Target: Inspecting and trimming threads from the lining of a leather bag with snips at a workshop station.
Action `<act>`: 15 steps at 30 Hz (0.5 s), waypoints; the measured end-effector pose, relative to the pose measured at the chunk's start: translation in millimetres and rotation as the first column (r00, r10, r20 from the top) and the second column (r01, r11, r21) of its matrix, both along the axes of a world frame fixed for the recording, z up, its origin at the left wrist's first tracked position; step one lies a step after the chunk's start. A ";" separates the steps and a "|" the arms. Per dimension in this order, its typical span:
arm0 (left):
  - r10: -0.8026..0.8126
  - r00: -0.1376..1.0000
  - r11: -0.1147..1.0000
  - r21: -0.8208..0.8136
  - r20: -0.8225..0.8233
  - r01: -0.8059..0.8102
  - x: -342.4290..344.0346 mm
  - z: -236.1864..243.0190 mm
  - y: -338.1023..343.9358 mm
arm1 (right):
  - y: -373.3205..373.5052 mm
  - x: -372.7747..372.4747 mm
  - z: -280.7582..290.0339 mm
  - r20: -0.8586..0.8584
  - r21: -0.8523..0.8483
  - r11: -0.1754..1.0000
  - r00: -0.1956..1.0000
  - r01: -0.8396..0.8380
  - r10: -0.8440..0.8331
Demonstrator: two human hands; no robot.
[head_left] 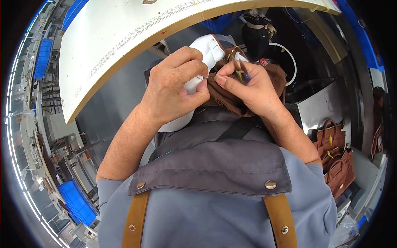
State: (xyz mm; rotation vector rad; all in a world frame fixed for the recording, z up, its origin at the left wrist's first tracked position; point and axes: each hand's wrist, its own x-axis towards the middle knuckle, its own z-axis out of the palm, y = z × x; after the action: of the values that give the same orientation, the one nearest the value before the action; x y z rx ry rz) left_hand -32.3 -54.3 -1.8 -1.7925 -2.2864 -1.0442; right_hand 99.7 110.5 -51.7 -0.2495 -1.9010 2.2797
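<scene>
My left hand is closed in a pinch, thumb against forefinger, just above the edge of a brown cloth. What lies between its fingertips is too small to make out. My right hand pinches that same cloth close beside the left fingertips. Tucked in the right hand is a pair of small snips, partly hidden by the fingers. Frayed threads show along the cloth, which rests over my lap. Behind the hands, a gold-toothed zipper and a white panel with brown edging lie against the cloth.
A white worktable with ruler markings curves across the far side, beyond my hands. Brown leather handbags stand at the right, near a grey metal surface. A blue bin sits at the lower left.
</scene>
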 end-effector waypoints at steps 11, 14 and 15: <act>-0.108 0.992 0.986 -0.118 0.071 0.116 -9.1 8.9 7.4 | 5.5 2.2 2.5 0.065 0.015 0.998 0.996 -0.058 0.056; -0.227 0.974 0.841 -0.502 0.009 0.201 -22.8 29.9 12.6 | 12.4 4.1 4.8 0.017 0.128 0.991 0.999 -0.030 0.028; -0.297 0.955 0.860 -0.436 -0.006 0.265 -33.7 27.9 13.3 | 15.0 5.3 6.5 -0.021 0.130 0.991 1.000 -0.006 0.008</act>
State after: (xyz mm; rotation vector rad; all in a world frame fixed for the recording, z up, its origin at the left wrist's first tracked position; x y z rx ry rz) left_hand -66.0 -41.0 26.1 -2.3431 -2.4003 -0.4956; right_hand 104.9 125.5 -45.2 -0.2009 -2.0327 2.1423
